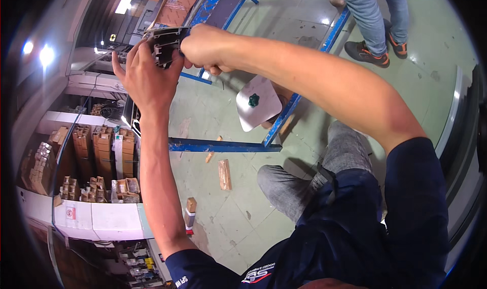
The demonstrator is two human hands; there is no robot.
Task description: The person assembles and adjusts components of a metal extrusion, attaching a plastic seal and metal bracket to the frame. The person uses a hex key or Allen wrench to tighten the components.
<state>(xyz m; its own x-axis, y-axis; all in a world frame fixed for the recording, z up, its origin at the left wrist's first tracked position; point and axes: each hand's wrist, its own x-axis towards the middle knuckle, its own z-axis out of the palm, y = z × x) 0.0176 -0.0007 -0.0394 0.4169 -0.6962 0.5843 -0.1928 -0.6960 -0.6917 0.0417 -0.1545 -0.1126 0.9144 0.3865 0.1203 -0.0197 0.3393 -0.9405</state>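
In front of me at the upper left is the cut end of a dark metal profile, with hollow channels showing in it. My left hand is closed on its near side, with the thumb at the right and the little finger sticking out to the left. At the right side of the same end, my right hand is bent into a fist against the profile. Whatever lies inside the right fist is hidden by its fingers.
A blue steel frame stands below my hands, beside a silver plate with a green knob. Wooden blocks lie on the floor. Racks with long cardboard boxes are at left. Another person's legs stand at upper right.
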